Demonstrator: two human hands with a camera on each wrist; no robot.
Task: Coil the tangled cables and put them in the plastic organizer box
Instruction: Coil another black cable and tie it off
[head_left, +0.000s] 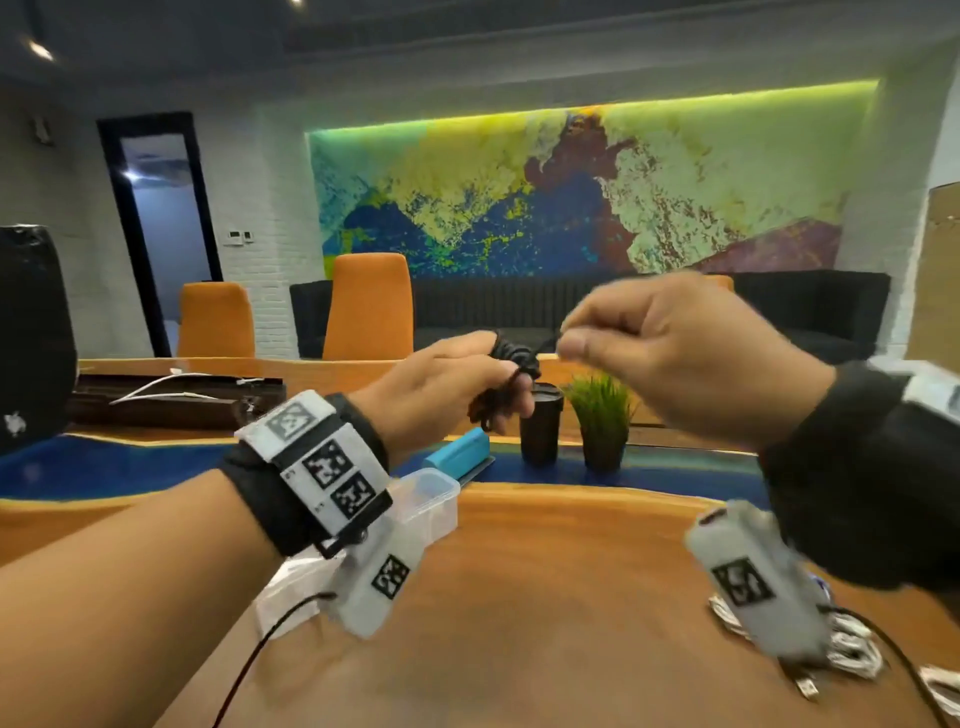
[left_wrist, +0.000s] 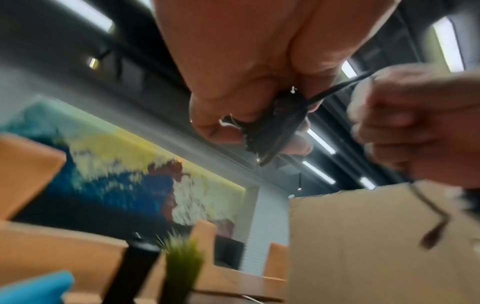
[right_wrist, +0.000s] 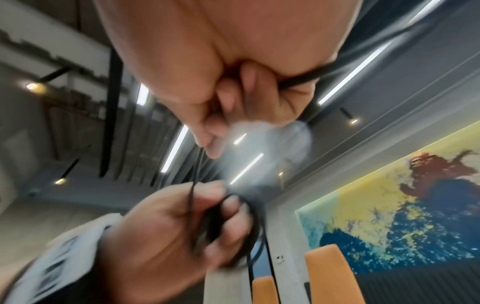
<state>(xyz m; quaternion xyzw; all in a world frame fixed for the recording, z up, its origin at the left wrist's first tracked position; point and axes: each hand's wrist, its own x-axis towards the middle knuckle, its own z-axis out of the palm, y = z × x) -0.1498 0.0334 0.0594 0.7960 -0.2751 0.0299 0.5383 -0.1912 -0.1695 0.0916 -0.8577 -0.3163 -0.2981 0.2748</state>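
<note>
Both hands are raised above the wooden table. My left hand grips a bundle of coiled black cable, the loops held between thumb and fingers. A short strand runs from the coil to my right hand, which pinches the black cable's free end between thumb and forefinger. In the left wrist view the tail with its plug dangles below the right hand. The clear plastic organizer box sits on the table under my left wrist, partly hidden by it. White cables lie at the table's right.
A black cup, a small potted grass plant and a blue box stand behind the organizer. Orange chairs and a dark sofa are beyond the table. A cardboard box stands to the right.
</note>
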